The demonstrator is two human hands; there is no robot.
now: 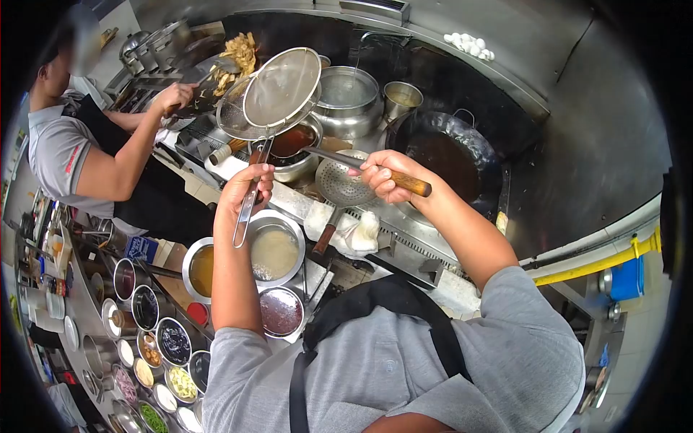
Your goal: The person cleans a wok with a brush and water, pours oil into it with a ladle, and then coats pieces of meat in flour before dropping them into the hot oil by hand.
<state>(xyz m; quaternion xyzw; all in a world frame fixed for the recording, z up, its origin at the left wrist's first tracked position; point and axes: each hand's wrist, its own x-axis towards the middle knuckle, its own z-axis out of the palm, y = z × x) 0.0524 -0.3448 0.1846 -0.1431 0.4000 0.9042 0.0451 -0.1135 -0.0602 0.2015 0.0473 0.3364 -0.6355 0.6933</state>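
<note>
Two tools are held, one per hand (clock positions are read from the centre of the view). The left hand (247, 186), at 10 o'clock, has its fingers wrapped around the handle of the mesh strainer (283, 88), whose head stands at 11 o'clock. The right hand (388, 177), at 1 o'clock, is curled firmly around the wooden grip of the ladle (337, 157); the butt projects toward 4 o'clock, the shaft toward 10. The ladle bowl, with reddish-brown liquid (293, 140), appears above the steel pot (298, 172) at 11 o'clock, probably so that drips fall there. The strainer seems raised to keep its head clear; the clearance cannot be judged. Materials: fine wire mesh in a round metal rim; a perforated skimmer (343, 185) at 12 o'clock, shallow and disc-shaped; a wok (482, 137) at 2 o'clock, dark and deeply curved.
</note>
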